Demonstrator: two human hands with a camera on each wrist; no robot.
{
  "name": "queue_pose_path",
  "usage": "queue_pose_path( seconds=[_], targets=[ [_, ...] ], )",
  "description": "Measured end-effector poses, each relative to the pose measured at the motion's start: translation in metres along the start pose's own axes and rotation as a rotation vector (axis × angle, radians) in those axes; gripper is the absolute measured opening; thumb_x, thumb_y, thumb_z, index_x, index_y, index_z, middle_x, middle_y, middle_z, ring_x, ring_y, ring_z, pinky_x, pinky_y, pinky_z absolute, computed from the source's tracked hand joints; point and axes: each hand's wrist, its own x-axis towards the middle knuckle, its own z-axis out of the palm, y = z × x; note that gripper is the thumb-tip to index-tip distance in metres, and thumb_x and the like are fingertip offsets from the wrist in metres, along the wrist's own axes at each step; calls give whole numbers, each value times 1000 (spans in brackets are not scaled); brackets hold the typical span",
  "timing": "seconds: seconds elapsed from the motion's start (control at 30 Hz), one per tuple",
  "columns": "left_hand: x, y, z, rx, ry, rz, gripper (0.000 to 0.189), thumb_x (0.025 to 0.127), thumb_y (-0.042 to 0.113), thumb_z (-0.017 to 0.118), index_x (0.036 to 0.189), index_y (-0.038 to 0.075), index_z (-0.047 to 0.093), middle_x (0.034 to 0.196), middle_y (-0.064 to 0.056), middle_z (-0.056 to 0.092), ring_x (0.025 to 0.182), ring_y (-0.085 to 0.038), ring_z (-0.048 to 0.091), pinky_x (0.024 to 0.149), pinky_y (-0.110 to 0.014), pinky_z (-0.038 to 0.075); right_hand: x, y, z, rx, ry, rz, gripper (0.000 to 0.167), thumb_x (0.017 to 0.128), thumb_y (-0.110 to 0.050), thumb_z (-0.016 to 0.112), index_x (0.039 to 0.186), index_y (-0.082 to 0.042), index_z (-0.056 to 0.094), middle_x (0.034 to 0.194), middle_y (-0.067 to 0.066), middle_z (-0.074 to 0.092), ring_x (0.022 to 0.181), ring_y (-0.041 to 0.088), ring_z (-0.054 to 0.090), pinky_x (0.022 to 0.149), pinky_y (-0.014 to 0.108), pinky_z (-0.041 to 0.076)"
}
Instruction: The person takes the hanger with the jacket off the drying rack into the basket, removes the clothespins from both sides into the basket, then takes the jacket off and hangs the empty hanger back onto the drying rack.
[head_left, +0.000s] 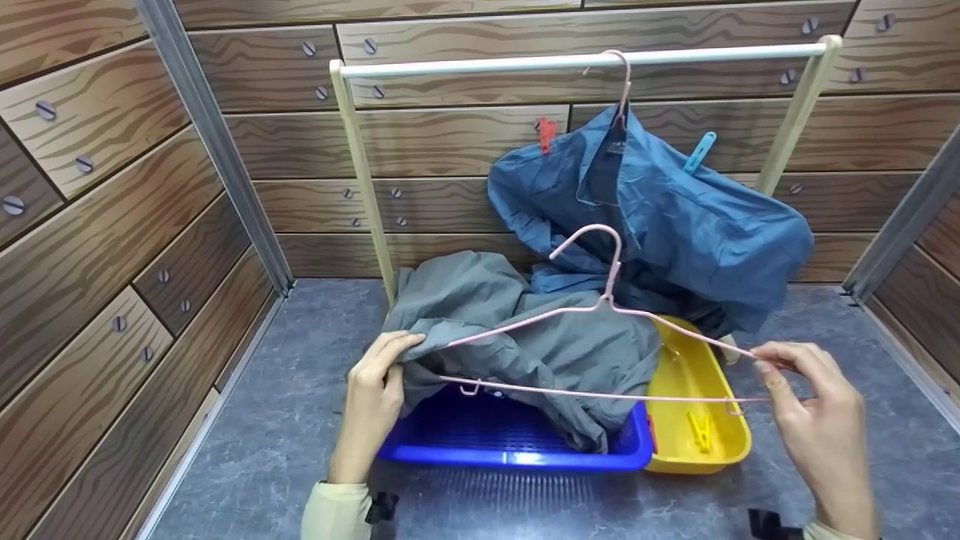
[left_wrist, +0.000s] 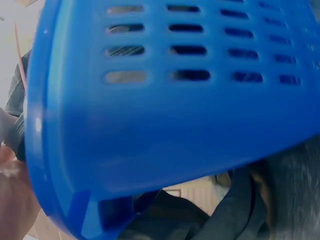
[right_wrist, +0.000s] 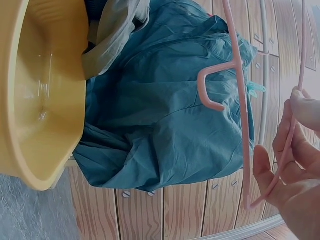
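A pink clothes hanger (head_left: pixel 608 289) is held up between both hands, hook on top. My right hand (head_left: pixel 821 405) pinches its right corner; the right wrist view shows thumb and fingers around the wire (right_wrist: pixel 241 90). My left hand (head_left: pixel 375 390) grips the edge of a grey garment (head_left: pixel 472 285) at the hanger's left end. That end is hidden inside the cloth. The rest of the garment droops behind the hanger and down into a blue basket (head_left: pixel 517 459). In the left wrist view the slotted basket wall (left_wrist: pixel 125 135) covers most of the hand.
Behind, a blue shirt (head_left: pixel 675 217) hangs from a rack's white bar (head_left: pixel 480 65), with a red clothespin (head_left: pixel 547 136) and a light blue clothespin (head_left: pixel 699 154) on it. A yellow tray (head_left: pixel 739 450) beside the basket holds a yellow clothespin (head_left: pixel 700 431). Wood-patterned walls enclose the space.
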Motion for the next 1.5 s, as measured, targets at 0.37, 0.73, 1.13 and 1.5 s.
queue_pose_path(
  seconds=[0.37, 0.73, 1.13, 1.5],
  targets=[
    [-1, -11, -2, 110, -60, -5, 47, 75, -26, 52, 101, 8, 73, 112, -6, 65, 108, -25, 59, 94, -37, 43, 0, 3, -3, 12, 18, -39, 25, 83, 19, 66, 101, 3, 71, 98, 4, 63, 96, 4, 54, 88, 13, 40],
    [-5, -11, 0, 312, -172, 61, 40, 74, -7, 70, 111, 10, 71, 119, -5, 62, 110, -24, 56, 88, -41, 43, 0, 1, -10, -32, 57, 8, 22, 86, 13, 67, 104, 0, 72, 99, -6, 62, 96, 3, 55, 88, 12, 39],
    [-11, -8, 2, 284, -427, -75, 22, 80, 15, 79, 101, 13, 74, 103, 3, 66, 94, -19, 62, 84, -41, 47, 1, 3, -15, -90, 104, 0, 22, 84, 13, 69, 103, 1, 72, 97, -14, 60, 95, -1, 52, 88, 12, 37],
    [-13, 0, 8, 293, -529, -87, 25, 81, 28, 80, 104, 21, 75, 106, 11, 65, 99, -14, 60, 85, -40, 43, 1, 0, -11, -78, 92, -11, 22, 84, 12, 69, 102, 0, 73, 97, -5, 64, 95, 0, 53, 87, 13, 37]
  ],
)
